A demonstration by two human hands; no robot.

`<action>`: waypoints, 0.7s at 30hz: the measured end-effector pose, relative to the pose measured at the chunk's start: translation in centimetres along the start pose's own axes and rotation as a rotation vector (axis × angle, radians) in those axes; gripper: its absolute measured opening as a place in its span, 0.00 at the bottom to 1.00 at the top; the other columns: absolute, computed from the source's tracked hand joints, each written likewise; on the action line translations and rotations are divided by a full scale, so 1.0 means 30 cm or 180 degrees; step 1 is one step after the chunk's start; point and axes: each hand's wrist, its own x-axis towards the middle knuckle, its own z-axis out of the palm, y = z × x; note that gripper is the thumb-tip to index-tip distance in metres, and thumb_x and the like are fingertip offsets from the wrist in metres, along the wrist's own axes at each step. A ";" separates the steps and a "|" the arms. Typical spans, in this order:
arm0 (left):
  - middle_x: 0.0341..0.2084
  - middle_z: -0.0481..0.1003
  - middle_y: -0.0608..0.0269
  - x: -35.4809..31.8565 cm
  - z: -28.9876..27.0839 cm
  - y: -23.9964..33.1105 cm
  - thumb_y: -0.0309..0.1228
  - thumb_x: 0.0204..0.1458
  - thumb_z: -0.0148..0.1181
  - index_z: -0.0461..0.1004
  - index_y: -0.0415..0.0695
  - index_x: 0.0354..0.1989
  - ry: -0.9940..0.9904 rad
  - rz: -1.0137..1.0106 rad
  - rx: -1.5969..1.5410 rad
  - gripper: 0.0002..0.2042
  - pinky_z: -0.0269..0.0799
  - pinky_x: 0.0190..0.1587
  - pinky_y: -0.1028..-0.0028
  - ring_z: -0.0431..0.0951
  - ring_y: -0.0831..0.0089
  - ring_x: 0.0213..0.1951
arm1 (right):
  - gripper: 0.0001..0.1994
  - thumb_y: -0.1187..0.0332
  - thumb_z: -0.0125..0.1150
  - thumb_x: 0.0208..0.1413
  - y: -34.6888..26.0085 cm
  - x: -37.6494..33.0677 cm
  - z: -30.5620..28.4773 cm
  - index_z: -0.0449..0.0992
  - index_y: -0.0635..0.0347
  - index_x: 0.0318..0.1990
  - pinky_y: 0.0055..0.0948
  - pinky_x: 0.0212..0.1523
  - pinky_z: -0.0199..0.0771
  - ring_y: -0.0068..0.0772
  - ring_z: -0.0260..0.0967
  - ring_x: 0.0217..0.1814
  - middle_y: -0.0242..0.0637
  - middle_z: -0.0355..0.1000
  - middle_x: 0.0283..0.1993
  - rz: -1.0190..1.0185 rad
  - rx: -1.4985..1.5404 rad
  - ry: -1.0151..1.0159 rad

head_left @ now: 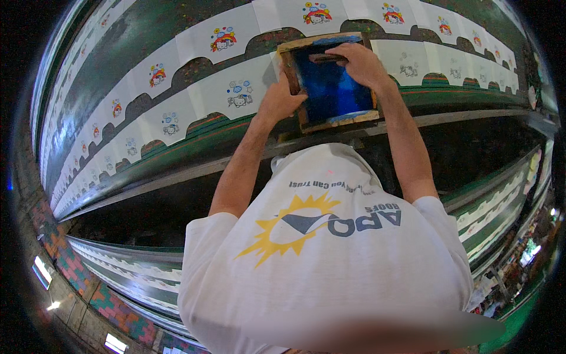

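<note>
A wooden-edged printing screen (338, 121), its mesh covered in deep blue ink, lies over one of the white fabric pieces on the long table. My left hand (283, 99) grips the screen's left side, thumb over the wood and fingers along the outer edge. In my right hand (361, 64) is a squeegee (328, 58), held across the upper part of the blue mesh. Just left of the screen, a white piece (224, 97) carries a black outline with blue cloud shapes. The piece on the right (407, 69) shows the outline alone.
A farther row of white pieces (259, 29) bears multicoloured rainbow prints. The green table (203, 127) has a pale rail (177, 180) along its near edge. Behind me stand more tables (132, 268) with white pieces, beside a patterned floor (76, 253).
</note>
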 end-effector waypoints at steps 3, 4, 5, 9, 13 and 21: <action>0.41 0.83 0.26 0.017 0.040 -0.016 0.46 0.60 0.67 0.33 0.27 0.82 0.0297 -0.0184 0.0669 0.56 0.85 0.48 0.46 0.87 0.35 0.39 | 0.24 0.77 0.60 0.61 -0.018 -0.090 0.017 0.82 0.46 0.64 0.46 0.70 0.76 0.49 0.75 0.67 0.40 0.81 0.61 -0.0089 0.0089 -0.0147; 0.40 0.83 0.25 0.021 0.050 -0.021 0.47 0.59 0.67 0.33 0.26 0.81 0.0344 -0.0161 0.0617 0.57 0.84 0.49 0.45 0.87 0.33 0.40 | 0.27 0.80 0.59 0.57 -0.035 -0.138 0.022 0.82 0.49 0.64 0.44 0.70 0.75 0.47 0.75 0.66 0.39 0.81 0.60 -0.0113 0.0084 -0.0070; 0.40 0.83 0.25 0.022 0.056 -0.027 0.47 0.58 0.67 0.34 0.26 0.81 0.0334 -0.0185 0.0565 0.57 0.84 0.50 0.44 0.86 0.32 0.41 | 0.27 0.80 0.59 0.56 -0.055 -0.189 0.025 0.82 0.49 0.64 0.44 0.70 0.76 0.47 0.75 0.66 0.39 0.81 0.60 -0.0106 0.0106 -0.0062; 0.37 0.83 0.26 0.024 0.065 -0.029 0.49 0.55 0.67 0.37 0.24 0.80 0.0424 -0.0232 0.0558 0.57 0.83 0.50 0.44 0.85 0.30 0.42 | 0.27 0.79 0.61 0.52 -0.140 -0.336 0.040 0.83 0.51 0.62 0.44 0.67 0.79 0.46 0.77 0.64 0.39 0.81 0.59 -0.0012 0.0107 -0.0022; 0.40 0.83 0.28 0.010 0.062 -0.006 0.45 0.56 0.68 0.40 0.26 0.80 0.0528 -0.0126 0.0520 0.54 0.83 0.50 0.45 0.85 0.32 0.44 | 0.27 0.78 0.63 0.50 -0.153 -0.382 0.047 0.84 0.53 0.61 0.44 0.67 0.78 0.47 0.77 0.63 0.41 0.82 0.58 -0.0096 0.0164 0.0165; 0.32 0.85 0.40 0.042 0.205 0.196 0.40 0.55 0.69 0.33 0.25 0.81 0.0815 0.0562 0.0374 0.57 0.85 0.38 0.53 0.88 0.43 0.34 | 0.27 0.79 0.62 0.51 0.070 -0.485 -0.069 0.84 0.52 0.60 0.46 0.71 0.74 0.46 0.77 0.65 0.37 0.82 0.61 -0.0080 0.0133 0.0348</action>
